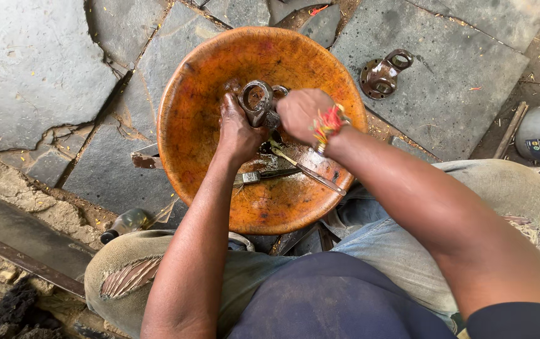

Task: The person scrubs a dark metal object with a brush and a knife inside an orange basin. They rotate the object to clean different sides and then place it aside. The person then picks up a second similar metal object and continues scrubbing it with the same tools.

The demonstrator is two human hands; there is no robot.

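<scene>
Person is sitting low over an orange basin (194, 119) that is resting on a stone-slab floor (31, 63), knees either side of it. Left hand (237, 129) is clenching around a greasy metal yoke part (257, 100), holding it up just above the middle of the basin. Right hand (299, 113), wearing a red thread wristband (327, 125), is closing on the same part from the other side; whether its fingers are gripping the part or a small tool against it cannot be told. Judgement: the cleaning is going best with the part kept over the basin so runoff is falling inside, the left hand gripping firmly since the metal looks oily, and the part being turned so each bore is reached. Lying in the basin, nearer the body: a brush (263, 176) and a thin metal rod (310, 171), crossing near each other. Beyond the basin, well apart on a slab: a second, flanged yoke (384, 73). A small dark bottle (126, 223) is lying by the left knee. Count: basins 1, yoke parts 2, brushes 1, rods 1, bottles 1, hands 2.
</scene>
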